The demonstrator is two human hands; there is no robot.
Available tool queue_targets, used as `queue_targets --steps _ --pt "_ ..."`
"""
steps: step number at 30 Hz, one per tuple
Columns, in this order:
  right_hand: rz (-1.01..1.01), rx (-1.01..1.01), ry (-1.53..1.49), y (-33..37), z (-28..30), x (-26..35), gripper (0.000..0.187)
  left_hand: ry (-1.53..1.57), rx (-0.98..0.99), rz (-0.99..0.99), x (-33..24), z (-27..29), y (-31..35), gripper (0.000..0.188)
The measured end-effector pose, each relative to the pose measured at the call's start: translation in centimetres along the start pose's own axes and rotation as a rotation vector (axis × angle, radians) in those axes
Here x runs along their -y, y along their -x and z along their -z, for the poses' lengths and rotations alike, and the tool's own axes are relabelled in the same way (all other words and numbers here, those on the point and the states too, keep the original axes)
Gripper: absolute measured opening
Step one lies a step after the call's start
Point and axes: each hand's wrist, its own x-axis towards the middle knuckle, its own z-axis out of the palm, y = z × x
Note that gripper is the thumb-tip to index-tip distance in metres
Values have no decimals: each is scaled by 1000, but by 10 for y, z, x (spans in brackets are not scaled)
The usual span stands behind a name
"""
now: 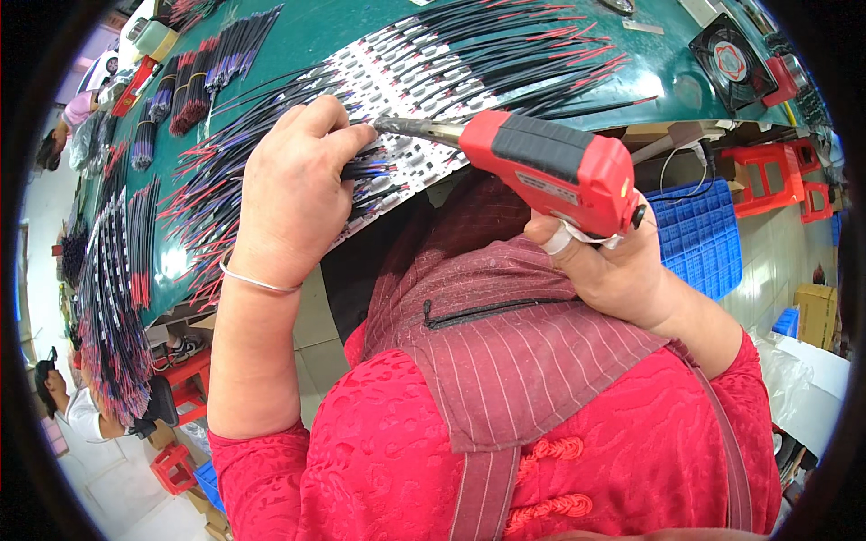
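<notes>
My left hand [298,176] is closed, thumb and forefinger pinched together over the board panel. Short black wires [368,169] with coloured ends poke out from under its curled fingers. In my right hand [613,270] is a red-and-black pistol-shaped power tool [564,167], its long dark nose pointing left. The nose tip reaches my left fingertips; what lies between them is too small to tell. White tape wraps a finger of the right hand. Beneath both hands lies a white panel of small circuit boards [415,167], with rows of black, red-ended wires [532,45] fanning out from both sides.
The green table [298,32] carries bundled wires [194,86] at the left and a black square fan [732,61] at the far right. More wires [113,298] hang over the left edge. A blue crate [695,234] and red stools [767,180] stand at right. Another person [86,406] sits at left.
</notes>
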Motion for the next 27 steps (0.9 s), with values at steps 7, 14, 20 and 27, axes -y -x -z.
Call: queue_targets --steps 7,14,20,27 --pt "54 -36 -71 -2 -2 -4 33 -1 1 6 -1 0 1 37" --pt "25 -62 -221 4 3 0 34 -23 15 23 -3 -1 0 41" --pt "-9 -74 -156 8 4 4 33 -32 1 10 -3 -1 1 44" --pt "6 -85 -181 10 8 2 33 -56 -6 -6 -5 6 7 39"
